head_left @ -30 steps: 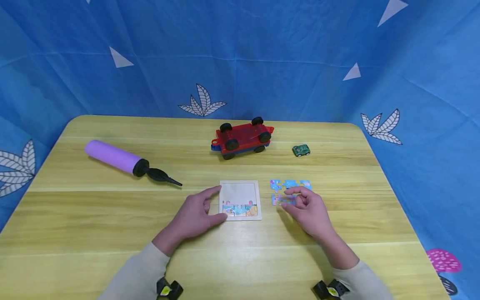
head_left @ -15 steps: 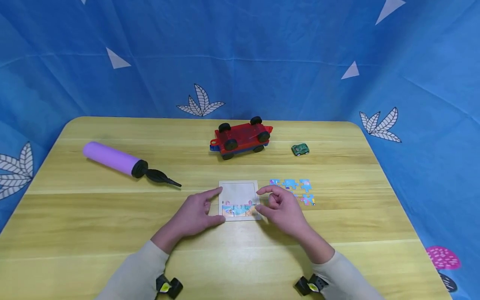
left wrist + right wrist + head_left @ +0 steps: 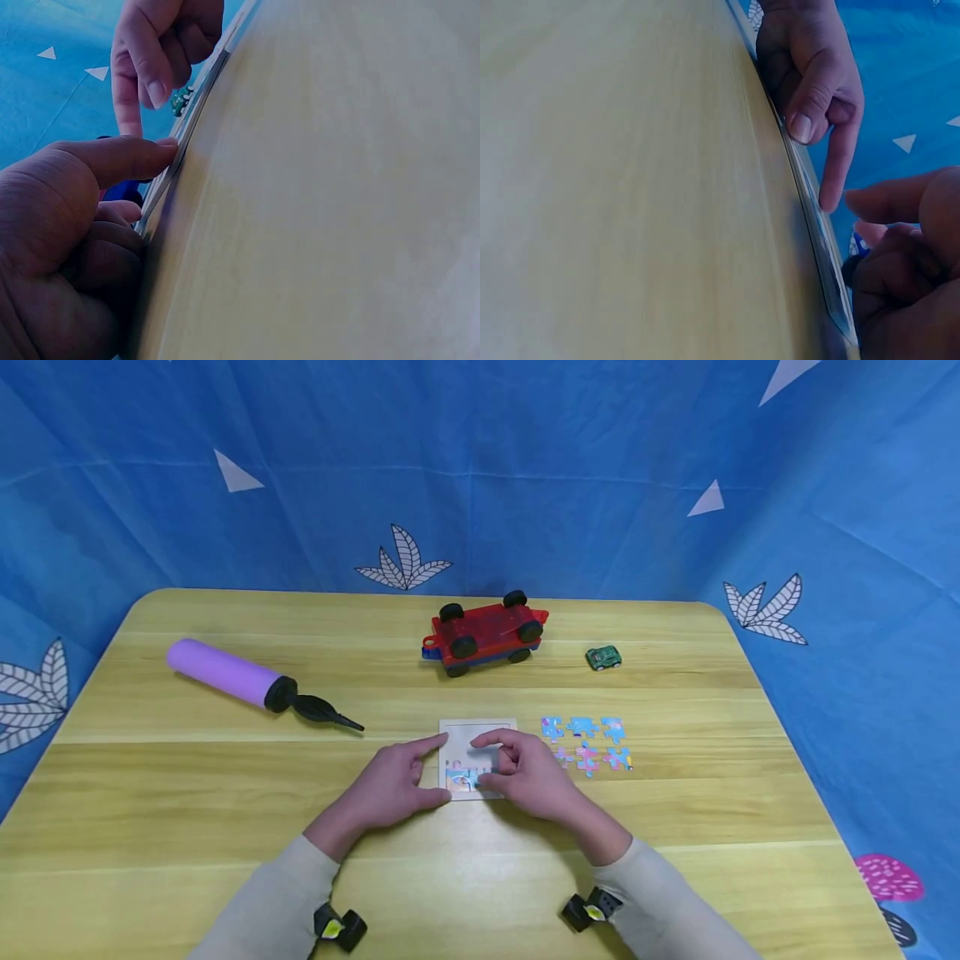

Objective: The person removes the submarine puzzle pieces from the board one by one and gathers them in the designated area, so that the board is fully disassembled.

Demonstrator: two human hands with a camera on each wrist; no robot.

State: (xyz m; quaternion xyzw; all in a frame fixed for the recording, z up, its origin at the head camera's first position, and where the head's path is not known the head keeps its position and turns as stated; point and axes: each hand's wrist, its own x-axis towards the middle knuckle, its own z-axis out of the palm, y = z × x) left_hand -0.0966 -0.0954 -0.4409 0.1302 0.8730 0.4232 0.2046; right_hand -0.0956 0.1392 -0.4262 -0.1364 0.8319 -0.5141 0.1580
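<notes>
A square light wooden puzzle tray [image 3: 465, 735] lies on the table, its lower part lined with fitted jigsaw pieces [image 3: 459, 779]. My left hand [image 3: 393, 787] rests at its left side, index fingertip by the upper left edge and thumb on the lower left corner. Over the tray's right half hovers my right hand [image 3: 528, 777], index finger and thumb held apart. I see nothing between them in either wrist view, and the other fingers fold under. That hand hides the tray's lower right part. Several loose jigsaw pieces [image 3: 582, 727] lie in two rows to the right of the tray.
Behind the tray lies a red and blue toy vehicle [image 3: 491, 633] with black wheels upward. A small green toy car [image 3: 603, 657] stands farther right. On the left lies a purple hand pump [image 3: 225, 672] with a black nozzle. Blue patterned cloth [image 3: 525, 485] hangs beyond the wooden table [image 3: 375, 635].
My right hand has moved left from the loose pieces to over the tray, uncovering the lower row of pieces. The left hand stays at the tray's left edge.
</notes>
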